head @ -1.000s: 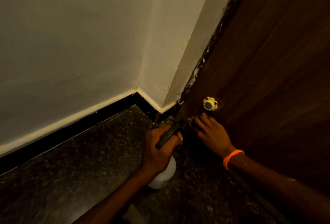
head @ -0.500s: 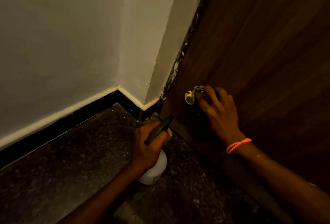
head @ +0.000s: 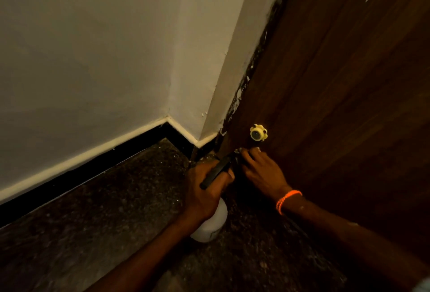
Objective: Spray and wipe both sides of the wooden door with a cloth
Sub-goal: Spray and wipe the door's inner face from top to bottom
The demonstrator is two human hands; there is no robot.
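Dark wooden door (head: 337,105) fills right side, bottom corner meeting speckled floor (head: 93,233) beside white wall (head: 81,59) corner. Cloth (head: 238,152) barely visible — small pale bit at fingertips, pressed low on door face, just below yellow door stopper (head: 258,132). Right hand (head: 263,173) flat-ish against door bottom, fingers extended over cloth; actual pinch on cloth too dark to tell. Orange bracelet (head: 288,201) on right wrist. Left hand (head: 207,191) just beside right, fingers curled round top of white spray bottle (head: 210,224), black trigger (head: 215,173) poking out above knuckles toward door. Bottle tilted, base near floor — touching floor or not, cannot tell. Black skirting (head: 69,175) with white strip above along wall base. Chipped paint along door frame edge (head: 258,59).
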